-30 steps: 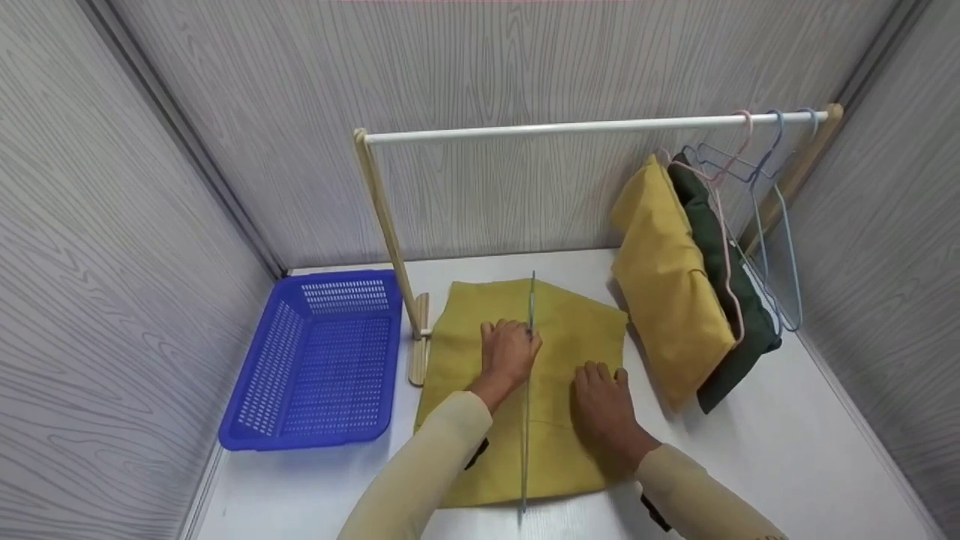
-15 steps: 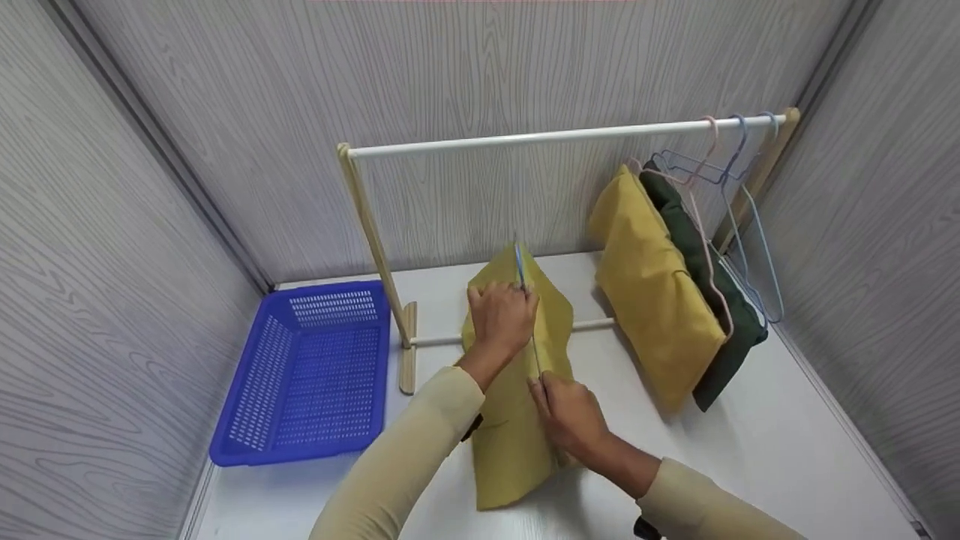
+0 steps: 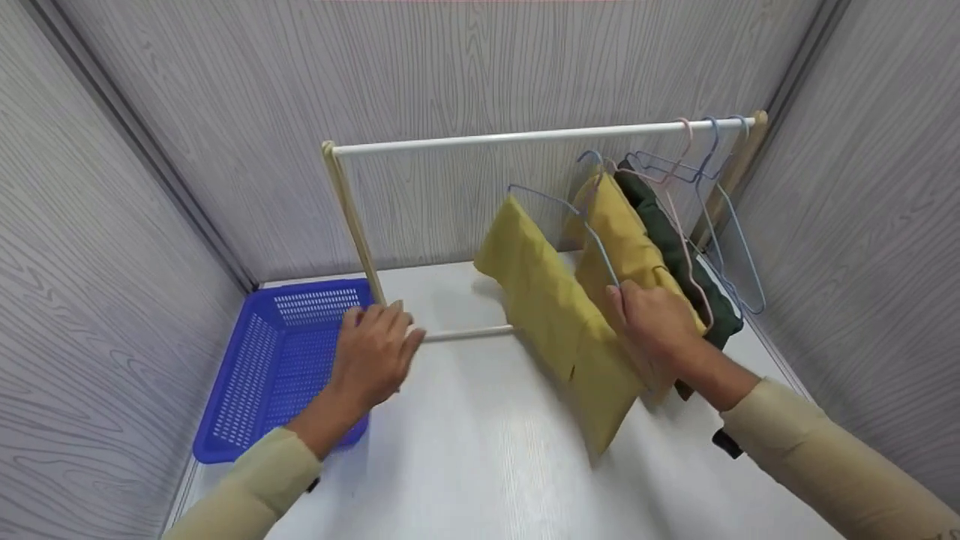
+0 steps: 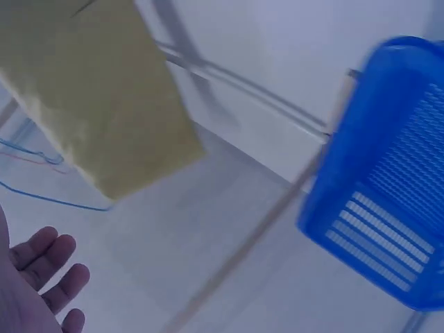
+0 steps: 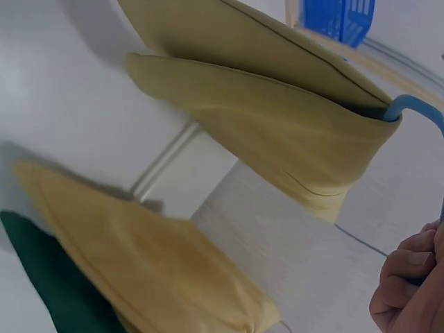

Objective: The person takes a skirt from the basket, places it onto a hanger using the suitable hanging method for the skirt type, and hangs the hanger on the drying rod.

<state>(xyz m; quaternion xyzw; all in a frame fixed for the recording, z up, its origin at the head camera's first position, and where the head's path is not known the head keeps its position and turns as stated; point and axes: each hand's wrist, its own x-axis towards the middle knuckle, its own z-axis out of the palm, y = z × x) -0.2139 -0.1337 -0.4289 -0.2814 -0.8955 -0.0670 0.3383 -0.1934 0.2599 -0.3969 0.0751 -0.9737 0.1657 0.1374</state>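
Observation:
My right hand (image 3: 656, 319) grips a blue wire hanger (image 3: 603, 251) at its near end. A mustard-yellow cloth (image 3: 551, 292) hangs folded over the hanger's lower bar, raised off the table. In the head view the hanger's hook appears just below the rack's white rail (image 3: 510, 138), apart from it. In the right wrist view, curled fingers (image 5: 409, 270) and the cloth's two layers (image 5: 270, 139) show. My left hand (image 3: 373, 360) holds nothing, its fingers spread and slightly bent, in front of the rack's left leg beside the blue basket (image 3: 240, 382).
A brighter yellow cloth (image 3: 622, 232) and a dark green cloth (image 3: 724, 319) hang on hangers at the rack's right end, close beside the held cloth. A bare blue hanger (image 3: 742, 225) hangs beyond them. The rack's low crossbar (image 3: 469, 334) runs near the table (image 3: 465, 450).
The cloth lay flat on the table, then was lifted, folded over the hanger, and turned toward the right. My left hand has let go of the hanger and moved left.

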